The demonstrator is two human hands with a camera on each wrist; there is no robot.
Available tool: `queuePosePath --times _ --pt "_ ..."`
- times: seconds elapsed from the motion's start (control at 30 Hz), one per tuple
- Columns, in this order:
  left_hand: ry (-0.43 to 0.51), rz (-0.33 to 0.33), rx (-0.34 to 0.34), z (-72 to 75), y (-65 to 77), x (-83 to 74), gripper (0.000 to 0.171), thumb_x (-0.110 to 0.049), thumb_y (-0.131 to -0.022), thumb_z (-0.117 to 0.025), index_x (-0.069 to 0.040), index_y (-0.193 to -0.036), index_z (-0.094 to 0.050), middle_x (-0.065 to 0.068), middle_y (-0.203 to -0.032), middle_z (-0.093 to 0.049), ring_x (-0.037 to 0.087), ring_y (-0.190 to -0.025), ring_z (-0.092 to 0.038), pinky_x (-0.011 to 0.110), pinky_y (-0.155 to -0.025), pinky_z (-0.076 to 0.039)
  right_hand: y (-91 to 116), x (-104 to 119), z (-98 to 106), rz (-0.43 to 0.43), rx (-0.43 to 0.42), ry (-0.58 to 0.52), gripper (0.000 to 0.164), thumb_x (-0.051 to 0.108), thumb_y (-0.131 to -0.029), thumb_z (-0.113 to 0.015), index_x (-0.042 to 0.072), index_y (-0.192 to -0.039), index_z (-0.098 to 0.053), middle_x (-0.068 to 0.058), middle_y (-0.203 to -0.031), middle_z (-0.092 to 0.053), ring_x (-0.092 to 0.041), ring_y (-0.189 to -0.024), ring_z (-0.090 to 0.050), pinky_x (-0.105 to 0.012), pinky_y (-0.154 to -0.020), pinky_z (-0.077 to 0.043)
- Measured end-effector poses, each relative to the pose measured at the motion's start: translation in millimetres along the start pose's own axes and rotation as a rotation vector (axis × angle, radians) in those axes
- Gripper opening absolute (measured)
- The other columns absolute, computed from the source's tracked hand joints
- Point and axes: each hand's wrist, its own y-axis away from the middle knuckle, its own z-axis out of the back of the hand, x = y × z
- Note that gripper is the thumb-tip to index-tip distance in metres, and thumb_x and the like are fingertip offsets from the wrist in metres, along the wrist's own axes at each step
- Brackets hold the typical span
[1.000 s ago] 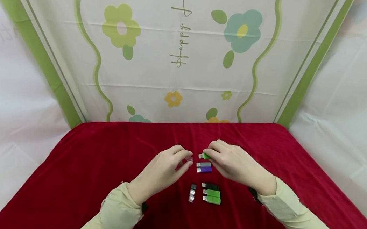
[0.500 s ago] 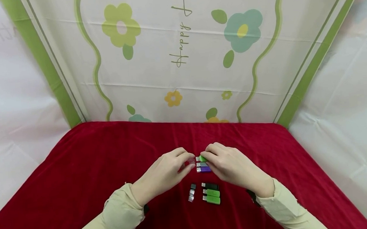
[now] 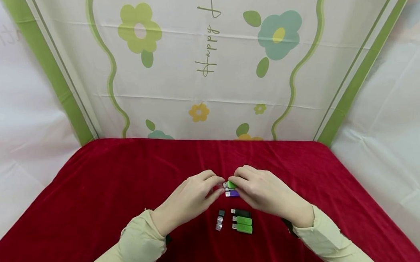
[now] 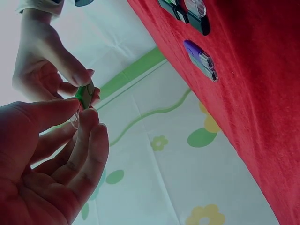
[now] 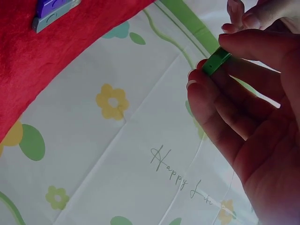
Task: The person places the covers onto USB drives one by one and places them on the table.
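Observation:
My right hand (image 3: 262, 190) pinches a green USB flash drive (image 3: 231, 184) by its body, its metal plug pointing left. My left hand (image 3: 189, 198) pinches a small clear cap (image 4: 75, 121) between thumb and fingertips, right at the plug end. In the left wrist view the two hands' fingertips nearly meet around the drive (image 4: 86, 95). Below them on the cloth lie a purple USB drive (image 3: 232, 193) and a grey one (image 4: 202, 68), side by side, both with clear caps on. The right hand partly covers these two in the head view.
Nearer the front of the red cloth (image 3: 126, 184) are a black USB drive (image 3: 242, 213) and two green ones (image 3: 243, 220), all with bare plugs. Left of them runs a short row of caps (image 3: 220, 221), a dark one at its far end. Fabric walls enclose the table.
The right hand has brought the green drive left and slightly nearer. The left hand has moved right with the clear cap, so cap and plug now meet. The other drives stay put.

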Motion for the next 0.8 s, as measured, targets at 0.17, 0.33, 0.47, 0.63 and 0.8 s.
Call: queuePosePath --times 0.17,0.33,0.47,0.63,0.8 --pt "-0.002 0.005 0.002 -1.5 0.5 0.3 0.021 -0.014 -0.08 -0.067 -0.006 -0.099 -0.063 -0.002 -0.09 -0.055 0.0 -0.068 -0.049 0.009 -0.06 -0.041 -0.5 1.3 0.2 0.009 0.013 -0.01 0.02 0.003 -0.076 -0.064 0.006 -0.095 -0.062 0.0 -0.087 -0.051 -0.01 -0.074 -0.048 -0.018 -0.054 -0.045" --pt "0.0 0.003 0.01 -2.4 0.7 0.2 0.021 -0.015 -0.081 -0.067 -0.006 -0.099 -0.063 -0.001 -0.09 -0.055 0.001 -0.069 -0.049 0.01 -0.06 -0.041 -0.5 2.4 -0.3 0.013 0.03 0.001 0.021 0.0 -0.076 -0.064 0.006 -0.097 -0.062 0.0 -0.088 -0.051 -0.01 -0.075 -0.047 -0.017 -0.052 -0.044" --pt "-0.012 0.015 0.019 -1.9 0.7 0.2 0.021 -0.018 -0.082 -0.066 -0.007 -0.1 -0.063 -0.003 -0.091 -0.055 0.0 -0.068 -0.048 0.01 -0.06 -0.041 -1.1 2.9 0.2 0.014 0.033 0.004 0.021 -0.001 -0.077 -0.063 0.006 -0.096 -0.061 -0.001 -0.088 -0.05 -0.011 -0.076 -0.047 -0.017 -0.051 -0.044" --pt "-0.032 0.039 0.027 -2.5 1.5 0.8 0.021 -0.021 -0.083 -0.065 -0.008 -0.099 -0.063 -0.005 -0.089 -0.054 0.0 -0.066 -0.046 0.01 -0.058 -0.041 -1.3 3.3 0.6 0.01 0.025 -0.005 0.021 0.0 -0.076 -0.062 0.006 -0.096 -0.061 -0.001 -0.089 -0.05 -0.011 -0.077 -0.047 -0.017 -0.052 -0.044" --pt "-0.053 0.055 0.032 -3.7 1.9 1.1 0.02 -0.024 -0.083 -0.064 -0.009 -0.097 -0.064 -0.006 -0.087 -0.053 0.0 -0.065 -0.046 0.011 -0.057 -0.041 -1.1 3.6 -0.1 0.006 0.016 -0.011 0.022 -0.001 -0.076 -0.061 0.006 -0.096 -0.06 -0.001 -0.089 -0.05 -0.009 -0.076 -0.047 -0.016 -0.051 -0.044"
